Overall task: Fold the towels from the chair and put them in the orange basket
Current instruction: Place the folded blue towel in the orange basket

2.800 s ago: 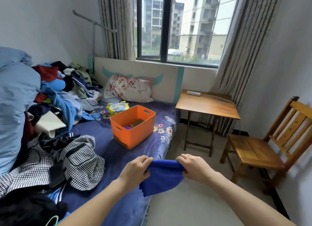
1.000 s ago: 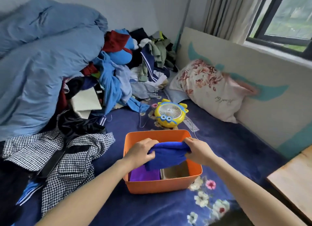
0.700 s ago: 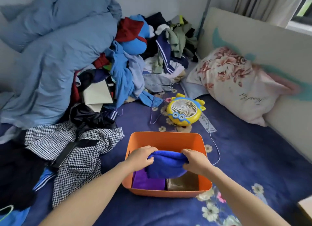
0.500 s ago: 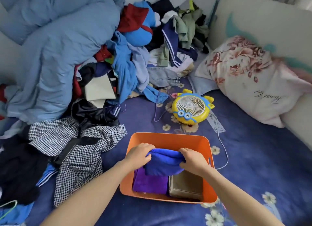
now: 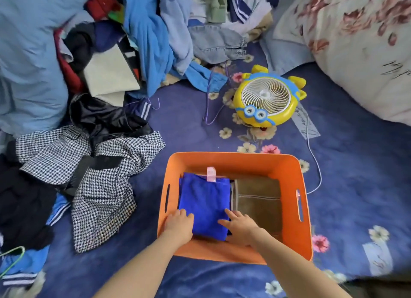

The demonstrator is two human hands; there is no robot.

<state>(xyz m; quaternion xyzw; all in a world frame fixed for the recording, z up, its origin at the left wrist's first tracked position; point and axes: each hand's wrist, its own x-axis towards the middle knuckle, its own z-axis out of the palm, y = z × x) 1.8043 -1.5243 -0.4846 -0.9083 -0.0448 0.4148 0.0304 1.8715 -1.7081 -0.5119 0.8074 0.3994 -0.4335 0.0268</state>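
Bed (image 5: 355,164): orange basket (image 5: 235,160), fan (image 5: 265,99), clothes (image 5: 100,179).

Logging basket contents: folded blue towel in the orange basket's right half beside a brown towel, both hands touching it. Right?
No: head view shows the blue towel in the left half of the orange basket, brown towel beside it, left hand and right hand touching it.

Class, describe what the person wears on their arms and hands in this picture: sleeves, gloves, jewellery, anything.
Nothing worn shows. The left hand and right hand are bare: no gloves, rings or bands. Both forearms run uncovered to the picture's lower edge, with no sleeve or watch in view.
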